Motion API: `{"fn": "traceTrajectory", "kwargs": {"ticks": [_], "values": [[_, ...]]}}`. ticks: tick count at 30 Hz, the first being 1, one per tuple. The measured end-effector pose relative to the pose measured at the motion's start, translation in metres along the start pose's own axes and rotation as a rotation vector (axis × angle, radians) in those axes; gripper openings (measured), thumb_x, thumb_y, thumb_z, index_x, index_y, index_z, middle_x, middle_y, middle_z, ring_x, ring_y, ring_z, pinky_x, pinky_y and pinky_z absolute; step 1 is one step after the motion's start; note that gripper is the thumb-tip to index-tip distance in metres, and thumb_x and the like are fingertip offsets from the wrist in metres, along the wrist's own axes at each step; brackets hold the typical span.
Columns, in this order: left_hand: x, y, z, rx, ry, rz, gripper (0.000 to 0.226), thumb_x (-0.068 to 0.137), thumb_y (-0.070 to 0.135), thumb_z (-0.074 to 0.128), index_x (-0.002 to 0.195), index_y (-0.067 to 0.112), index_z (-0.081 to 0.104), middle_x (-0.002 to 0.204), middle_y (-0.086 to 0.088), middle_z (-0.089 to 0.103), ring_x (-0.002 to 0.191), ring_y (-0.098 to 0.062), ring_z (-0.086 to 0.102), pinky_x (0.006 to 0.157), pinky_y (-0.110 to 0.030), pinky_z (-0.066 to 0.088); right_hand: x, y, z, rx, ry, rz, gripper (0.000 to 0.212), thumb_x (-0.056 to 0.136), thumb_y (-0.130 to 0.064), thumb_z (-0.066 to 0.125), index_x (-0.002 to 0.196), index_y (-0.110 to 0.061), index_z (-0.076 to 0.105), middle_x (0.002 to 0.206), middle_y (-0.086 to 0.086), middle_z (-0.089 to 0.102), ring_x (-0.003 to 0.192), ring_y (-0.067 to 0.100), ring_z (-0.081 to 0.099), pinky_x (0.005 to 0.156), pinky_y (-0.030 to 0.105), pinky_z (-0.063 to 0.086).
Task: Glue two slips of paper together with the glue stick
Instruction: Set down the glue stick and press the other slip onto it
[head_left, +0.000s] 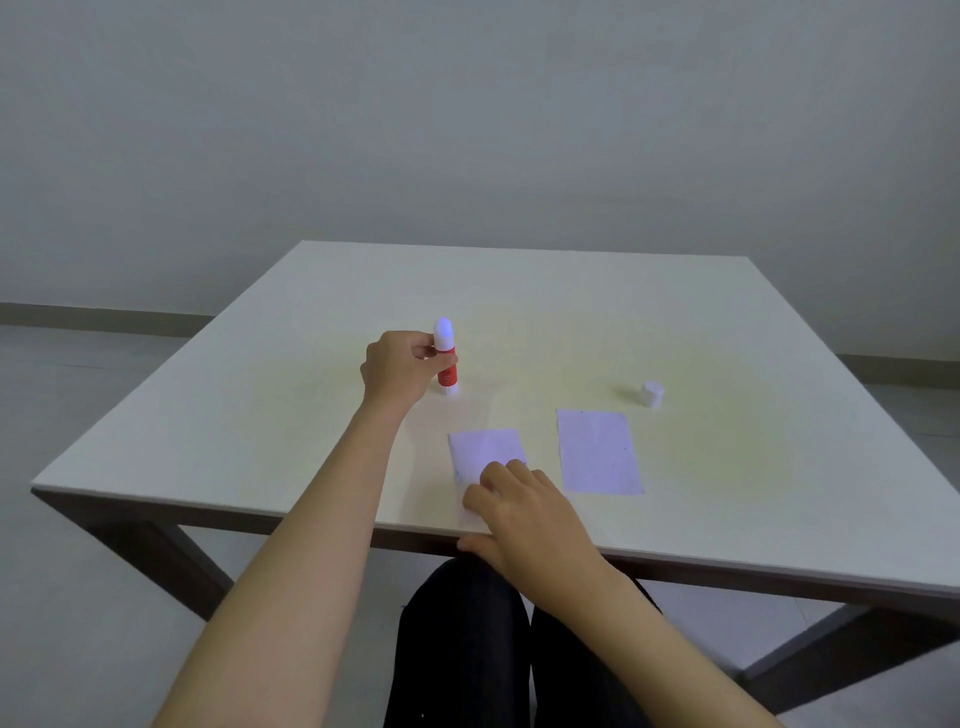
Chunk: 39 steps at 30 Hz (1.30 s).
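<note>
A red glue stick (446, 370) with a white exposed tip stands upright on the table, left of centre. My left hand (400, 371) grips its body from the left side. Its white cap (651, 394) stands apart on the right. Two pale slips of paper lie near the front edge. My right hand (524, 512) presses fingers down on the near part of the left slip (483, 449), with the thumb at the table's edge. The right slip (598, 451) lies flat and untouched.
The white table (571, 312) has dark legs and a front edge close to my body. My dark-trousered legs (467, 649) are under the front edge. A plain wall and grey floor lie beyond.
</note>
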<state>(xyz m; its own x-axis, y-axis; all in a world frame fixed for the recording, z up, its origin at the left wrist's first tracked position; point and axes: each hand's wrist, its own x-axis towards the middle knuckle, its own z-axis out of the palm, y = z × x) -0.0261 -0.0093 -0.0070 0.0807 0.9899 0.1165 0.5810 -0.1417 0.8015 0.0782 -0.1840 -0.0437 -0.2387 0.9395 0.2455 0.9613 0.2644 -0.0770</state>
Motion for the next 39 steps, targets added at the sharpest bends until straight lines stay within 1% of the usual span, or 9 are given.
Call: {"fn": "traceTrajectory", "kwargs": {"ticks": [3, 6, 8, 11, 14, 20, 28, 35, 39], "values": [[0.003, -0.004, -0.001, 0.001, -0.001, -0.037, 0.047, 0.073, 0.037, 0.073, 0.117, 0.021, 0.066, 0.112, 0.001, 0.070, 0.110, -0.022, 0.059, 0.092, -0.037, 0.047, -0.006, -0.008, -0.004, -0.011, 0.068, -0.003, 0.026, 0.058, -0.024, 0.083, 0.057, -0.017, 0.058, 0.059, -0.004, 0.054, 0.052, 0.015, 0.051, 0.045, 0.022, 0.039], [-0.005, -0.002, -0.004, -0.053, 0.164, 0.025, 0.075, 0.073, 0.041, 0.075, 0.137, 0.016, 0.045, 0.135, -0.004, 0.052, 0.124, -0.020, 0.049, 0.104, -0.041, 0.040, -0.007, -0.003, -0.007, 0.151, 0.167, 0.100, 0.015, 0.075, -0.011, 0.071, 0.065, -0.010, 0.060, 0.066, 0.002, 0.057, 0.057, 0.022, 0.055, 0.045, 0.029, 0.044], [-0.019, 0.002, -0.005, -0.195, 0.388, 0.181, 0.050, 0.078, 0.036, 0.069, 0.123, 0.016, 0.055, 0.119, -0.001, 0.055, 0.104, -0.015, 0.056, 0.092, -0.031, 0.045, -0.004, 0.008, -0.017, 0.305, 0.225, 0.251, 0.010, 0.086, -0.011, 0.058, 0.079, -0.007, 0.063, 0.075, 0.004, 0.059, 0.064, 0.024, 0.056, 0.058, 0.035, 0.048], [-0.038, 0.012, -0.014, -0.459, 0.510, 0.303, 0.004, 0.083, 0.026, 0.056, 0.086, 0.028, 0.059, 0.086, 0.013, 0.060, 0.073, 0.001, 0.057, 0.069, -0.018, 0.045, -0.005, 0.031, -0.039, 0.534, 0.508, 0.435, 0.011, 0.082, -0.003, 0.060, 0.073, -0.009, 0.061, 0.059, 0.001, 0.056, 0.055, 0.020, 0.052, 0.059, 0.027, 0.044], [-0.052, 0.026, -0.018, -0.715, 0.395, 0.234, 0.014, 0.081, 0.015, 0.057, 0.074, 0.026, 0.061, 0.068, 0.008, 0.063, 0.055, -0.002, 0.059, 0.058, -0.014, 0.047, -0.011, 0.054, -0.055, 0.918, 0.660, 0.573, 0.013, 0.083, -0.002, 0.062, 0.074, -0.011, 0.060, 0.064, 0.003, 0.066, 0.056, 0.015, 0.067, 0.057, 0.014, 0.050], [-0.090, 0.051, 0.030, -0.775, -0.237, -0.103, 0.013, 0.084, 0.025, 0.067, 0.077, 0.015, 0.072, 0.074, 0.006, 0.077, 0.071, -0.011, 0.074, 0.059, -0.019, 0.056, -0.023, 0.069, -0.053, 1.666, 0.731, 0.734, 0.015, 0.086, 0.003, 0.059, 0.073, -0.005, 0.059, 0.066, 0.010, 0.069, 0.060, 0.027, 0.069, 0.062, 0.030, 0.059], [-0.097, 0.056, 0.050, -0.574, -0.242, -0.117, 0.015, 0.074, 0.009, 0.074, 0.075, 0.021, 0.064, 0.068, 0.005, 0.072, 0.057, -0.002, 0.068, 0.060, -0.022, 0.045, -0.042, 0.086, -0.039, 1.609, 0.605, 0.884, 0.009, 0.084, 0.002, 0.063, 0.076, -0.002, 0.060, 0.064, 0.012, 0.068, 0.053, 0.024, 0.066, 0.057, 0.031, 0.059], [-0.104, 0.038, 0.057, -0.284, -0.227, -0.071, 0.027, 0.068, 0.018, 0.075, 0.075, 0.028, 0.051, 0.064, 0.008, 0.071, 0.064, -0.007, 0.060, 0.056, -0.024, 0.040, -0.047, 0.101, -0.031, 1.086, 0.404, 0.952, 0.013, 0.081, -0.012, 0.068, 0.069, -0.008, 0.065, 0.041, -0.002, 0.057, 0.038, 0.013, 0.050, 0.045, 0.025, 0.046], [-0.108, 0.035, 0.063, -0.168, -0.233, -0.044, 0.030, 0.067, 0.018, 0.073, 0.074, 0.028, 0.045, 0.066, 0.008, 0.071, 0.068, -0.016, 0.058, 0.074, -0.039, 0.049, -0.046, 0.106, -0.026, 0.877, 0.362, 0.968, 0.018, 0.080, -0.016, 0.069, 0.063, -0.015, 0.063, 0.032, -0.010, 0.051, 0.030, 0.003, 0.043, 0.038, 0.012, 0.035]]}}
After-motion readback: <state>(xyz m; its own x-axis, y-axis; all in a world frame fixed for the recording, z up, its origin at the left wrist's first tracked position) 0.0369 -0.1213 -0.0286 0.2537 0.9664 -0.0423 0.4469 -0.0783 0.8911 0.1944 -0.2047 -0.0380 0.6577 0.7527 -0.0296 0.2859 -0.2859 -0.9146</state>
